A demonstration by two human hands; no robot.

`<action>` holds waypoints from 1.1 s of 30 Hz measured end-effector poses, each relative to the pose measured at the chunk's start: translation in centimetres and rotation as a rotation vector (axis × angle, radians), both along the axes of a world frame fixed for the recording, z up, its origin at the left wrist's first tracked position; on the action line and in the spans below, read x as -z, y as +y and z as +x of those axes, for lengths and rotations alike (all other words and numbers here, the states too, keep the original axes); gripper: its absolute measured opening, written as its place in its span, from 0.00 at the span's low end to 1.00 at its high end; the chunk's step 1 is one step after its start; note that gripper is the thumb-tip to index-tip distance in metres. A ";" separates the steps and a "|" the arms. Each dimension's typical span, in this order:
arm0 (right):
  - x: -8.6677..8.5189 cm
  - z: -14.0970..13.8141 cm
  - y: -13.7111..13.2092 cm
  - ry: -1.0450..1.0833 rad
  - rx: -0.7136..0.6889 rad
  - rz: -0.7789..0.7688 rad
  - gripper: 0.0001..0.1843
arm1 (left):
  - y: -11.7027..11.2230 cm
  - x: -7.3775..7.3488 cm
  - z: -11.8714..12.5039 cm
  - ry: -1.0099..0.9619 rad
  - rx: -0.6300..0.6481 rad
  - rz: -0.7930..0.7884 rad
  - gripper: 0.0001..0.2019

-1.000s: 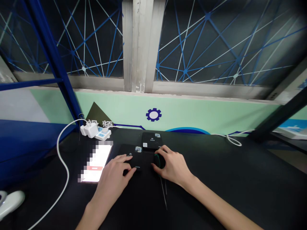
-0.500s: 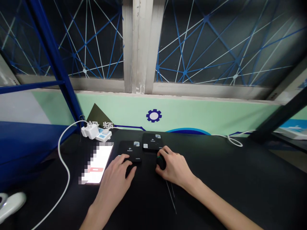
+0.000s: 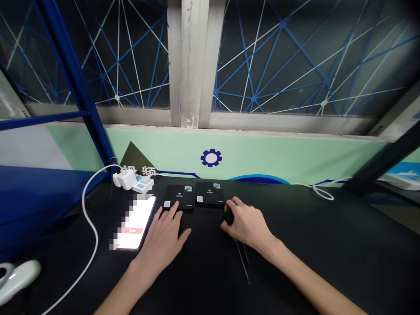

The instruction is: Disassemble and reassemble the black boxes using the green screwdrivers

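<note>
My left hand (image 3: pixel 164 238) is open, palm down, fingers spread. Its fingertips touch the near edge of a flat black box (image 3: pixel 179 200) with a white code label and a shiny sticker. To the right of that box, with a slim gap between, lies a matching black box (image 3: pixel 210 192). My right hand (image 3: pixel 247 221) is closed around the dark, green-marked handle of a screwdriver (image 3: pixel 243 262), whose thin metal shaft points back toward me. A second thin line runs beside the shaft; I cannot tell whether it is another shaft or a reflection.
A lit phone (image 3: pixel 139 223) lies left of my left hand. Behind it are a white power strip (image 3: pixel 143 183) and a white plug (image 3: pixel 125 179), with a white cable (image 3: pixel 95 232) curving along the left. A white rounded device (image 3: pixel 22 278) sits at the far left. Another cable (image 3: pixel 323 192) loops at back right.
The left box has slid away from me, nearly level with the right one, as my left hand moved forward. My right hand has shifted right with the screwdriver.
</note>
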State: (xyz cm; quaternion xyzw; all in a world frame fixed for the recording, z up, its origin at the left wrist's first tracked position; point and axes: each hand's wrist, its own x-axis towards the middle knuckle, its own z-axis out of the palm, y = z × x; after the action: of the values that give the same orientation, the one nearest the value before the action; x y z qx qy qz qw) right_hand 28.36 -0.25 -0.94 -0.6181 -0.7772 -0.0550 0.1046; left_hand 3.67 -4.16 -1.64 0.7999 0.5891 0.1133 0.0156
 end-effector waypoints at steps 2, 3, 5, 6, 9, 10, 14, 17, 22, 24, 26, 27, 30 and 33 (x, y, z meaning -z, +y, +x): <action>0.0 0.1 0.1 -0.009 0.023 0.000 0.11 | 0.3 0.0 0.0 0.020 0.003 -0.012 0.25; -0.1 0.2 0.2 -0.013 0.031 0.000 0.11 | 0.4 0.0 0.0 0.030 0.003 -0.019 0.25; -0.1 0.3 0.2 -0.027 0.040 -0.004 0.11 | 0.6 0.0 0.1 0.045 -0.001 -0.041 0.27; -0.1 0.2 0.2 -0.037 0.046 -0.006 0.11 | 0.7 0.0 0.1 0.048 -0.003 -0.054 0.27; -0.2 0.0 0.0 -0.079 0.076 -0.010 0.11 | 0.9 0.2 0.1 0.056 -0.021 -0.078 0.28; -0.3 -0.1 -0.1 -0.094 0.089 -0.009 0.11 | 1.0 0.3 0.1 0.062 -0.027 -0.080 0.28; -0.6 -0.4 -0.4 -0.138 0.114 -0.008 0.11 | 1.2 0.8 0.1 0.064 -0.031 -0.060 0.29; -0.7 -0.3 -0.6 -0.154 0.122 -0.011 0.12 | 1.3 1.0 0.0 0.062 -0.029 -0.043 0.30; -0.8 -0.2 -0.6 -0.167 0.152 -0.011 0.19 | 1.0 0.6 -0.1 0.061 -0.024 -0.075 0.30; -0.7 -0.1 -0.6 -0.175 0.157 0.002 0.21 | 0.7 0.5 -0.2 0.062 -0.006 -0.089 0.31; -0.5 0.0 -0.6 -0.182 0.158 0.023 0.20 | 0.2 0.5 -0.3 0.046 0.009 -0.106 0.31; -0.4 0.0 -0.5 -0.182 0.158 0.041 0.20 | -0.1 0.6 -0.4 0.030 0.016 -0.123 0.31; -0.1 0.3 -0.4 -0.172 0.141 0.130 0.18 | -0.8 0.8 -0.6 -0.013 0.047 -0.166 0.33; 0.2 0.4 -0.1 -0.122 0.037 0.225 0.16 | -1.3 0.8 -0.8 -0.038 0.043 -0.146 0.31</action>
State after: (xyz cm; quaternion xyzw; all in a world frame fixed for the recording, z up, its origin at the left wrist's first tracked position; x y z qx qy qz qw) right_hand 28.73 -0.33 -1.19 -0.6121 -0.7595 -0.1812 0.1249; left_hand 2.86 -5.47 -2.45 0.8068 0.5782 0.0847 0.0876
